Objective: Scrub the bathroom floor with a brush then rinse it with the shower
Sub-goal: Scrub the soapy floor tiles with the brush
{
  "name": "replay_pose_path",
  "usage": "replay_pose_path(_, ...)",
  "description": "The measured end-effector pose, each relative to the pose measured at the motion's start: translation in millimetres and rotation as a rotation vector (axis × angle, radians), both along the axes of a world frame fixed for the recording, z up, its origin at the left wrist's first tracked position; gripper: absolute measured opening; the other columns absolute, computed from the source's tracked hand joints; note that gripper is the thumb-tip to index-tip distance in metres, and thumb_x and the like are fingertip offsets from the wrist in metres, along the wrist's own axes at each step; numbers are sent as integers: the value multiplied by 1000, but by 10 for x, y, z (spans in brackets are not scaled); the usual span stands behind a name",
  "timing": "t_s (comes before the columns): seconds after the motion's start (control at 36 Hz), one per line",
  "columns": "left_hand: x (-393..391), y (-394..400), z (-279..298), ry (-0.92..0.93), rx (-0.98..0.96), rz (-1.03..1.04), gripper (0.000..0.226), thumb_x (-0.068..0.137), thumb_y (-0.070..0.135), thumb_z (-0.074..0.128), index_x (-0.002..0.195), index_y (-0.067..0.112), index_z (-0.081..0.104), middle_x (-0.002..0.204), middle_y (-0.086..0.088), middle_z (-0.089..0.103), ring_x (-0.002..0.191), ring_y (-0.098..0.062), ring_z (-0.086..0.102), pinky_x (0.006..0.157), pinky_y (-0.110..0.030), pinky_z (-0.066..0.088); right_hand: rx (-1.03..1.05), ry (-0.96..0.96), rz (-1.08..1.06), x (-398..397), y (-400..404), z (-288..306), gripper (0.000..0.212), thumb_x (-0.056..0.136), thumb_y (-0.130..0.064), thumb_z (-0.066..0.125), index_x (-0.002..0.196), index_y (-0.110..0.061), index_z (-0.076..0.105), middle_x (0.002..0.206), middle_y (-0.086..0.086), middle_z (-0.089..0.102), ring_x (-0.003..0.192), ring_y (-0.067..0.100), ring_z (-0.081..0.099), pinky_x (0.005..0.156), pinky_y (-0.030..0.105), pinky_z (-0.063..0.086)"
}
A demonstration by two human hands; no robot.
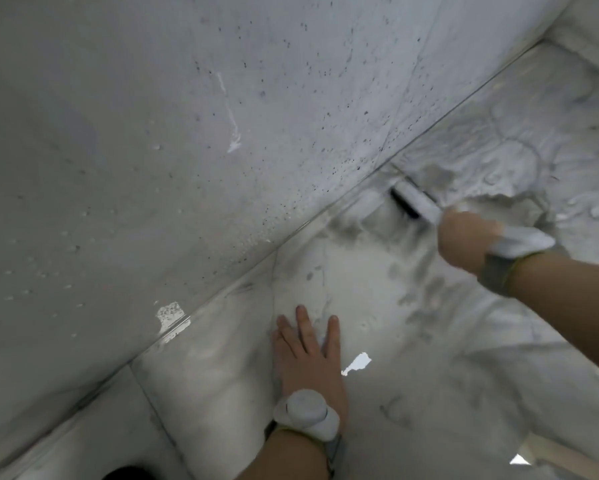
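Stage of task: scrubbing, under way; rinse not begun. Right hand (466,240): fingers wrapped round the white handle of the brush (415,202), grip closed and firm as far as visible, though motion blur hid the fingertips. Brush: head with dark bristles down on the floor (412,375), just beside the joint where floor met wall (152,133), out ahead and to the right. Left hand (308,351): flat on the floor with fingers straight and spread, holding nothing, judged to be bracing the body. Wristbands: a white puck-like device on the left wrist (306,412), a grey band on the right (498,271). Floor: pale marble-look tile, wet and glossy, with smeared grey streaks and foamy patches round and beyond the brush; judged to be loosened grime and suds, so part of the area near the wall already worked. Wall: grey, speckled with dark spots and beaded with droplets. Shower: none in view, no running water seen. Remaining, by judgement: further scrubbing of the streaked tiles nearer the body and along the joint, then the whole rinse. Share of floor done: not tellable, only a corner being in view.
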State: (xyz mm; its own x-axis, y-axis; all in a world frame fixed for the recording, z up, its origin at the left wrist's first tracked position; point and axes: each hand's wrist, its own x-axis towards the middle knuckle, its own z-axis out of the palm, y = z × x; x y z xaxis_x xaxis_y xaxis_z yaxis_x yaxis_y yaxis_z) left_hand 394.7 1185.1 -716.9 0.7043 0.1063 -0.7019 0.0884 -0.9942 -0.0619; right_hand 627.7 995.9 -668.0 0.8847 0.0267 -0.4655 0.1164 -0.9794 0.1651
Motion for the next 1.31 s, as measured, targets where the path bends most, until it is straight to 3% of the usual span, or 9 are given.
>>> replay_pose_path(0.08,-4,-2,-18,-11,-2,10,107,101,46,55,152,22,-35,146,-41,-42,141,-68,-17,117,-72,-5,126,-25,-60,17,77,2,29,98,-27,46,74,-11,50,96,18,67,86,36,63,70,38,45)
replay_pose_path(0.19,-9,1,-28,-3,9,10,109,100,47,56,150,22,-38,147,-40,-41,141,-68,-18,116,-72,-4,202,-127,94,-617,499,-93,59,99,-67,29,102,-14,54,99,14,68,92,37,67,73,41,47)
replay_pose_path(0.39,12,-1,-55,-1,23,13,111,99,53,54,139,22,-44,145,-37,-44,142,-66,-20,116,-71,-5,330,53,391,-1199,960,-146,47,100,-63,31,113,-21,47,103,4,69,92,33,68,69,38,44)
replay_pose_path(0.5,-19,13,-73,-25,7,31,109,99,45,57,152,24,-36,146,-40,-42,141,-67,-19,116,-72,-6,303,27,37,-552,511,-253,56,99,-67,31,115,-18,53,112,16,67,104,36,65,80,40,47)
replay_pose_path(0.61,-39,24,-67,-23,5,25,109,99,44,58,154,23,-34,145,-42,-42,141,-68,-18,117,-71,-5,383,-31,-354,158,-90,-162,65,98,-62,27,109,-5,56,99,20,64,86,35,61,76,40,47)
replay_pose_path(0.72,-33,15,-33,-20,6,2,118,94,50,61,150,19,-37,145,-43,-41,140,-69,-18,117,-71,-6,347,-197,-246,-218,156,-241,73,95,-71,17,115,-13,56,94,15,64,86,38,63,76,43,50)
replay_pose_path(0.89,1,17,-40,-1,19,-8,117,94,55,58,151,22,-38,148,-40,-40,142,-67,-16,117,-71,-3,397,39,169,-1176,476,-245,42,99,-63,33,107,-23,45,96,9,68,91,34,66,67,38,42)
replay_pose_path(1.11,6,28,25,19,26,-47,133,86,64,66,142,16,-45,147,-43,-39,142,-68,-14,118,-71,-2,515,-70,-485,-390,-494,-264,54,100,-57,36,104,-7,57,109,21,65,98,40,60,84,42,48)
replay_pose_path(1.31,-9,21,-18,8,48,-55,139,80,71,69,149,20,-40,150,-41,-37,143,-67,-12,119,-70,-1,413,41,46,-1638,15,-116,40,97,-64,35,112,-30,48,100,0,69,97,30,66,77,38,52)
